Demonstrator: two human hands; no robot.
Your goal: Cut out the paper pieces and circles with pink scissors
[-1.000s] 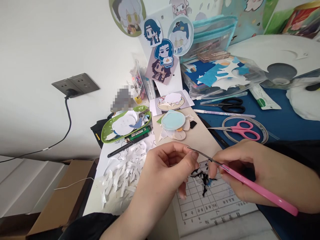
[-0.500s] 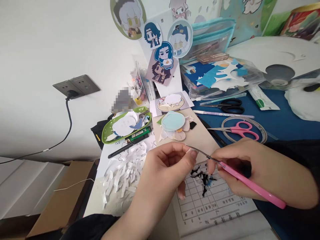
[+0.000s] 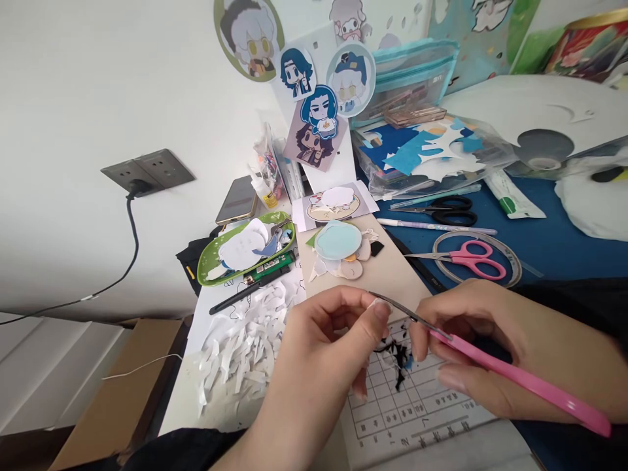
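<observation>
My left hand [image 3: 338, 340] is closed in a pinch on a small piece of white paper [image 3: 379, 303], most of it hidden by the thumb and fingers. Pink-handled scissors [image 3: 520, 376] are gripped in my right hand [image 3: 495, 347], their dark blades pointing left to the left hand's fingertips and the paper. How far the blades are apart I cannot tell. Below both hands, black paper scraps [image 3: 401, 366] lie on a printed form with a grid [image 3: 387, 412]. Just beyond the fingers, paper cutouts with a pale blue oval [image 3: 338, 240] on top rest on a beige board [image 3: 392, 278].
White paper strips [image 3: 245, 350] are heaped on the left, behind them a black pen [image 3: 245, 292] and a green tray [image 3: 209, 268] of cutouts. Another pink scissors [image 3: 478, 260] lies over a tape ring [image 3: 515, 261]. Black scissors [image 3: 454, 210] and a bag of scraps [image 3: 383, 176] are farther back.
My right hand and the scissors' handle have shifted to the right and down, with the thumb now lower. My left hand still pinches the paper. The view has shifted slightly.
</observation>
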